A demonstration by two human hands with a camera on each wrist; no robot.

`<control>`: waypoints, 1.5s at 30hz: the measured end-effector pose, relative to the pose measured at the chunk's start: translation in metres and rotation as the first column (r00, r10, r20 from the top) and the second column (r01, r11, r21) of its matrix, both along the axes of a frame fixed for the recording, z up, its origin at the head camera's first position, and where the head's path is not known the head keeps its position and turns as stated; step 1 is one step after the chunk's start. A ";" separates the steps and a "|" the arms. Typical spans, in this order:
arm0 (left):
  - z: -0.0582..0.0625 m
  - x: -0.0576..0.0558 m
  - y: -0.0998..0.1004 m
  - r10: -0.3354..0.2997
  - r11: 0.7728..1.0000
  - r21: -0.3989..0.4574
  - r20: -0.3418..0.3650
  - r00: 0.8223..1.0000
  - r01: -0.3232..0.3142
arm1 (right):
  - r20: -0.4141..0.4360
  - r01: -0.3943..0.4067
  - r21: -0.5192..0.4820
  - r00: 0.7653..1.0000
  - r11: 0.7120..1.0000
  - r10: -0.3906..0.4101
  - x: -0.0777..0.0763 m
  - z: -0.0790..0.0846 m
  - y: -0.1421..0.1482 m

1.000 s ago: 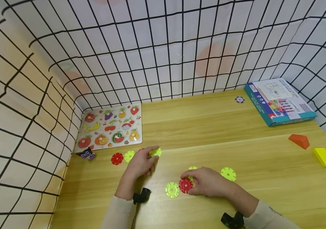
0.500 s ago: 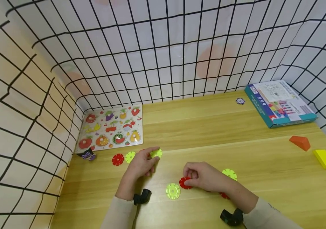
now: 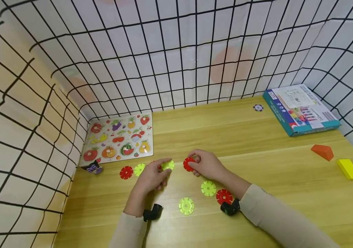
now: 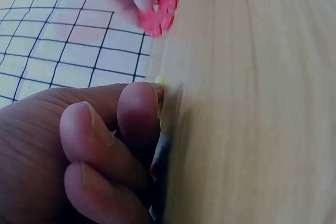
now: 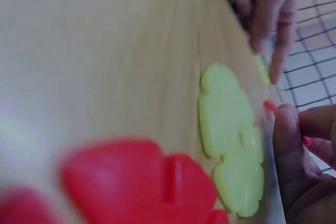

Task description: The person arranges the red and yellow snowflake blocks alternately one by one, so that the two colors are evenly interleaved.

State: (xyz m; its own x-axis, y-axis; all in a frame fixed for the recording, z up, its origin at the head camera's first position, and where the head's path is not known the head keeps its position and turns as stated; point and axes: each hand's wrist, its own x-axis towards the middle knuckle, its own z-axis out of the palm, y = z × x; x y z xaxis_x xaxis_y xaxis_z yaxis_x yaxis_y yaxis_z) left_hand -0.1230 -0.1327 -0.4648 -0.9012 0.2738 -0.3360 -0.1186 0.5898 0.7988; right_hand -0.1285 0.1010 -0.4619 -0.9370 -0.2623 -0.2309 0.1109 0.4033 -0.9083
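My left hand rests on the table in the head view, thumb and index finger holding a yellow-green notched interlocking disc at its edges. This disc ends a row with a red disc, another yellow-green disc and a red one mostly hidden by the hand. Just right of the row, my right hand pinches a red interlocking disc between thumb and fingers. In the left wrist view that red disc is raised above the table, tilted. Nearer me lie two yellow-green discs and a red disc.
A fruit peg puzzle board lies at the back left, with a small dark figurine by its corner. At right are a boxed set, a poker chip, an orange block and a yellow block. Black wire mesh surrounds the table.
My right hand has picked up the red disc from the near group and carried it away from me and left, beside the row. The left hand has stayed in place.
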 end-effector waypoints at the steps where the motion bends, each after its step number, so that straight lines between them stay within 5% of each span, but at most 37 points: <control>1: 0.000 0.000 0.000 0.001 1.000 0.001 0.003 1.000 -0.001 | -0.009 -0.016 0.034 1.000 0.999 0.017 -0.004 0.001 -0.003; 4: 0.000 -0.001 0.001 -0.001 1.000 0.005 0.002 1.000 0.001 | -0.101 -0.061 0.190 0.991 0.980 0.082 -0.014 0.004 -0.010; 9: -0.001 -0.001 0.001 -0.006 1.000 0.010 0.004 1.000 0.006 | -0.252 -0.039 0.466 0.952 0.884 0.175 -0.025 0.005 -0.019; 17: -0.001 0.000 -0.001 0.001 1.000 0.012 0.017 1.000 -0.001 | -0.249 -0.038 0.530 0.948 0.847 0.199 -0.026 0.004 -0.027; 22: 0.000 0.000 -0.001 -0.003 1.000 0.013 0.020 1.000 0.003 | -0.254 -0.037 0.509 0.948 0.860 0.191 -0.025 0.003 -0.027; 33: 0.000 0.001 -0.002 0.007 0.999 0.034 0.012 1.000 -0.008 | -0.220 -0.038 0.246 0.971 0.968 0.094 -0.015 0.004 -0.005; 45: 0.005 0.004 0.011 -0.052 0.996 0.066 -0.023 0.998 0.053 | -0.198 0.009 0.262 0.979 0.965 0.045 0.020 0.013 0.049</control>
State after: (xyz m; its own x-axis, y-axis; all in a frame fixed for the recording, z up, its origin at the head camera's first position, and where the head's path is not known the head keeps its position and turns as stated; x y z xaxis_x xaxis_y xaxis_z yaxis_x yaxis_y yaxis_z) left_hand -0.1189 -0.1219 -0.4597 -0.8917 0.3420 -0.2966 -0.0719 0.5398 0.8387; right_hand -0.1082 0.1503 -0.4486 -0.9666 -0.2355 -0.1008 -0.0723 0.6284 -0.7745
